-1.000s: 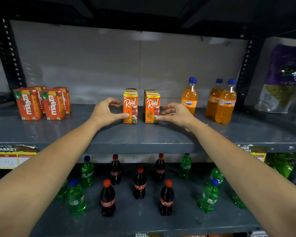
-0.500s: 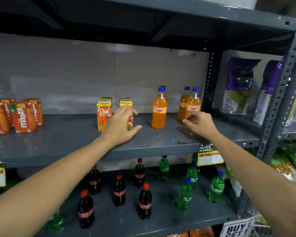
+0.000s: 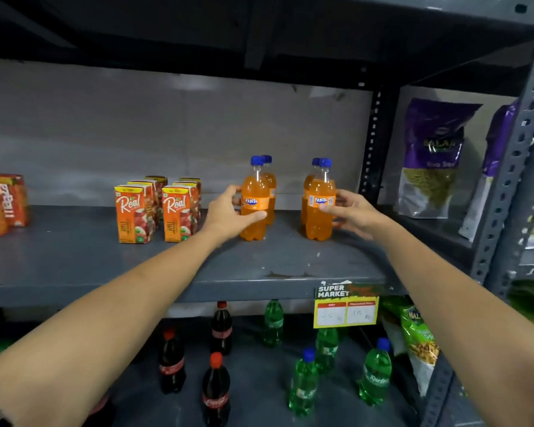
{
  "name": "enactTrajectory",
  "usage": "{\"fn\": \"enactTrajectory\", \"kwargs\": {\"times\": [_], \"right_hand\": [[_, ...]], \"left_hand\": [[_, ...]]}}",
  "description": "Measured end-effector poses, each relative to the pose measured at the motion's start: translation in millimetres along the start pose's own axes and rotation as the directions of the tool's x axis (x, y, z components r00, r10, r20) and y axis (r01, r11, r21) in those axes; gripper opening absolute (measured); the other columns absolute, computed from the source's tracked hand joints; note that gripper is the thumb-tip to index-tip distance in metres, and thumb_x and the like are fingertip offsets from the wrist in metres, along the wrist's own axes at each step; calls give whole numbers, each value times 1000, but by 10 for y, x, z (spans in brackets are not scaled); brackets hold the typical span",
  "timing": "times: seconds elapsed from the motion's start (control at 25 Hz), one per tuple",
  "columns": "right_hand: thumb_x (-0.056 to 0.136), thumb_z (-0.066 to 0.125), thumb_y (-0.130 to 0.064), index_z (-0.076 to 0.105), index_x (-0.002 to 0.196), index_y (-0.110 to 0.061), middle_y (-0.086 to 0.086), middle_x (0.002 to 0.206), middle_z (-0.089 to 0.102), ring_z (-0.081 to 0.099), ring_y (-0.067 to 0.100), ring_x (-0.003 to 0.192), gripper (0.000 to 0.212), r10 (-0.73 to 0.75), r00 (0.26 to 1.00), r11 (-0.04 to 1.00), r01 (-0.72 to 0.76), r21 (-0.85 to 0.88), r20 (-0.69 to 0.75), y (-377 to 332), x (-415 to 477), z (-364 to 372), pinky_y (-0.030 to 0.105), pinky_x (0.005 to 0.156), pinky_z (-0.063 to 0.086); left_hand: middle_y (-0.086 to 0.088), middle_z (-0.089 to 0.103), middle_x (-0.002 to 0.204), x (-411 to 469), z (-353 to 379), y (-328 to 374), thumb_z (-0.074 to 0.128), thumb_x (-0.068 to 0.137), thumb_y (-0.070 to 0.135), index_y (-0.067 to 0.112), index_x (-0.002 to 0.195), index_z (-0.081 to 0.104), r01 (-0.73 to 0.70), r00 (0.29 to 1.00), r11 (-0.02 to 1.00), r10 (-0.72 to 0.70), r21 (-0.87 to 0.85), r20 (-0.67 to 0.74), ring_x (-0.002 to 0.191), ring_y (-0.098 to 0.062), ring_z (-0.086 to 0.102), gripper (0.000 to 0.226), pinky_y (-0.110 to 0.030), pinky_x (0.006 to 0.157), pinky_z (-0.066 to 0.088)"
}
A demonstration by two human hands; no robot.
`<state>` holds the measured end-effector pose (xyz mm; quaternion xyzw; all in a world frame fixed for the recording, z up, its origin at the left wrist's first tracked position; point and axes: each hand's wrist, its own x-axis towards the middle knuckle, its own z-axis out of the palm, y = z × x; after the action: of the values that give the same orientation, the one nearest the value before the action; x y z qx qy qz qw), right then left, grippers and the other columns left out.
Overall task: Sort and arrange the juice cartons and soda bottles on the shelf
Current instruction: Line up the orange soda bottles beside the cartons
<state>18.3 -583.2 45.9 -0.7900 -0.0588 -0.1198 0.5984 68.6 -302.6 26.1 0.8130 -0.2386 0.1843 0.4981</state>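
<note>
Two rows of orange Fanta bottles with blue caps stand on the grey middle shelf (image 3: 167, 272). My left hand (image 3: 228, 215) wraps around the front bottle of the left row (image 3: 255, 192). My right hand (image 3: 353, 212) grips the front bottle of the right row (image 3: 320, 217), thumb across its label. A second bottle stands behind each. Left of them stand two rows of orange Real apple juice cartons (image 3: 154, 211). Orange Maaza cartons (image 3: 3, 204) sit at the far left edge.
On the lower shelf stand dark cola bottles (image 3: 216, 392) and green Sprite bottles (image 3: 375, 374). A yellow price tag (image 3: 346, 312) hangs from the shelf edge. Purple snack bags (image 3: 432, 158) fill the bay to the right, behind a perforated steel upright (image 3: 503, 186).
Both hands left the Real cartons and moved right to the Fanta bottles, closing on one each. The view swung right and closer.
</note>
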Motion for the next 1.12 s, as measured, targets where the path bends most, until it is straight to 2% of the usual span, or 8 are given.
{"fn": "enactTrajectory", "kwargs": {"times": [0.16,0.28,0.4,0.6,0.84,1.12], "right_hand": [[60,80,-27,56,117,-22,5,113,66,66,21,102,62,-45,998,997,41,71,52,123,153,-65,35,80,57],[62,79,-25,56,113,-25,3,112,66,68,15,97,56,-64,995,997,59,57,82,129,230,-97,32,76,58],[60,79,-29,51,123,-22,3,116,64,64,17,104,69,-58,993,998,56,27,104,106,260,-118,34,79,56],[58,80,-35,48,123,-25,1,118,63,61,17,106,73,-54,994,998,55,-12,98,125,288,-104,38,84,54],[68,79,-32,47,115,-31,-7,111,60,60,12,102,57,-83,994,994,87,-65,68,167,328,-93,27,71,55],[59,84,-37,54,103,-39,-6,112,63,62,12,100,52,-87,993,995,90,-34,78,184,329,-172,19,60,55]], "left_hand": [[-9,56,127,102,152,31,84,65,32,24,130,43,61,996,985,-50,-160,70,111,-27,59,77,-52,89,53],[-6,57,124,172,250,51,85,63,29,25,129,44,94,993,972,-75,-215,94,106,-23,61,78,-51,86,55],[-3,57,123,215,280,48,86,61,30,28,128,44,119,989,964,-94,-236,114,101,-19,63,79,-45,77,59],[-3,58,122,234,289,25,86,59,30,27,129,46,149,983,949,-113,-277,142,106,-23,63,80,-49,78,59],[-3,58,125,241,319,15,81,68,27,21,133,47,168,977,953,-128,-250,170,114,-23,57,73,-41,79,58],[0,60,118,254,303,9,78,73,24,19,130,49,142,981,958,-102,-249,168,111,-22,59,64,-42,83,57]]}}
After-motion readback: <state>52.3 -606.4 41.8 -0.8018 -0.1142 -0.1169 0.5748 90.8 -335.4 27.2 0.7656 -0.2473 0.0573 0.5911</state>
